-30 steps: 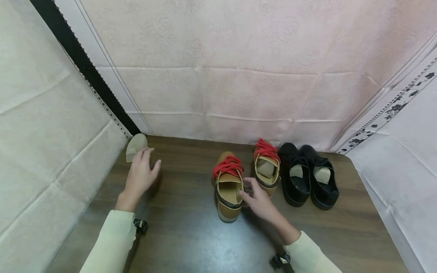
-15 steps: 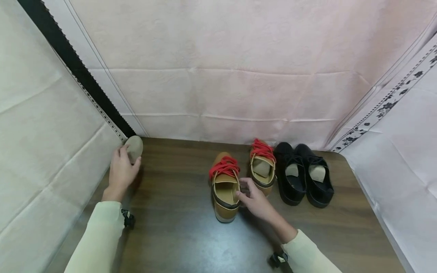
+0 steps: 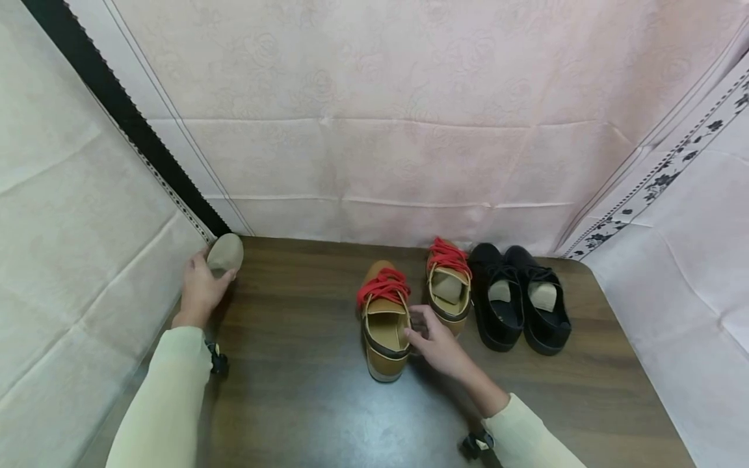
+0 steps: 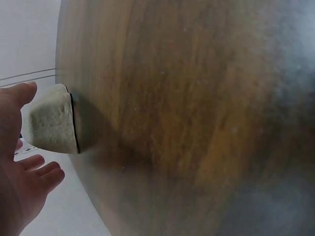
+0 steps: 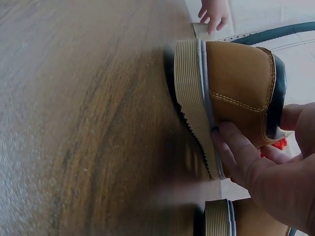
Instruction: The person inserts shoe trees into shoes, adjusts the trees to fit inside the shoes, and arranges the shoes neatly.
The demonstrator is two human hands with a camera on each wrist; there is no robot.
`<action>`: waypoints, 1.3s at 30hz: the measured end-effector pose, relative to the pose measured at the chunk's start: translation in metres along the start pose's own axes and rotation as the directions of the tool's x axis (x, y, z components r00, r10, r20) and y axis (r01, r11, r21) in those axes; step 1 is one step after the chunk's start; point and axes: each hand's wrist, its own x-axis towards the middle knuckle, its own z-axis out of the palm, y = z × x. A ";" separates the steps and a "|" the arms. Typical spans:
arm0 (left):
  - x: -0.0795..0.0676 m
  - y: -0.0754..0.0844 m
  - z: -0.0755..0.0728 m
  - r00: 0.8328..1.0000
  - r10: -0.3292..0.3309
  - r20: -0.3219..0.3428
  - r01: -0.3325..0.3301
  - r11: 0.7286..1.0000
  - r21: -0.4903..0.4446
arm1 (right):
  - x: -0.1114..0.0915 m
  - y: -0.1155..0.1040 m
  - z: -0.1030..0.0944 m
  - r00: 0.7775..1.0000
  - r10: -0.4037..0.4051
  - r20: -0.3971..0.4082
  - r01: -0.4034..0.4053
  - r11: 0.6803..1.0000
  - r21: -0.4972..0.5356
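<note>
At the far left corner, my left hand (image 3: pixel 201 290) has its thumb and fingers on either side of a beige, rounded shoe insert (image 3: pixel 225 252). In the left wrist view the insert (image 4: pixel 51 120) stands on the wooden surface, between the thumb and partly hidden fingers. My right hand (image 3: pixel 437 341) grips the side of a tan shoe (image 3: pixel 386 325) with red laces, thumb at the collar and fingers against its outer side. The right wrist view shows the shoe's ribbed sole (image 5: pixel 189 98) down on the surface. This shoe's inside is bare.
A matching tan shoe (image 3: pixel 449 286) with a beige insert in it stands just right of the held one. Two black lace-up shoes (image 3: pixel 521 305), also with inserts, stand beside it. Pale cloth walls (image 3: pixel 363 162) close in the brown wooden surface (image 3: pixel 292 364) at back and sides.
My left hand has moved left and closed around the insert, which now looks slightly tilted. The right hand stays on the tan shoe. The head view has shifted a little.
</note>
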 end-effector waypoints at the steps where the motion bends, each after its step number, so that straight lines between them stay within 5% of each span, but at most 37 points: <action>1: 0.001 -0.001 0.000 1.000 -0.004 0.001 0.004 1.000 0.000 | 0.000 0.000 0.000 1.000 0.000 -0.001 0.000 1.000 -0.004; 9: 0.005 -0.002 0.004 0.999 -0.031 0.019 0.032 0.999 -0.015 | 0.001 -0.009 0.001 0.993 -0.042 -0.107 0.022 0.983 -0.185; 18: 0.004 -0.001 0.005 0.985 -0.168 0.045 0.169 0.985 -0.040 | 0.008 -0.023 0.002 0.975 -0.159 -0.158 0.109 0.951 -0.289; 29: 0.004 -0.002 0.012 0.989 -0.146 -0.028 0.145 0.988 -0.056 | 0.017 -0.027 0.000 0.961 -0.230 -0.153 0.152 0.903 -0.401; 39: 0.001 0.001 0.003 0.989 -0.143 0.026 0.143 0.989 -0.031 | 0.021 -0.025 -0.005 0.962 -0.238 -0.133 0.169 0.904 -0.392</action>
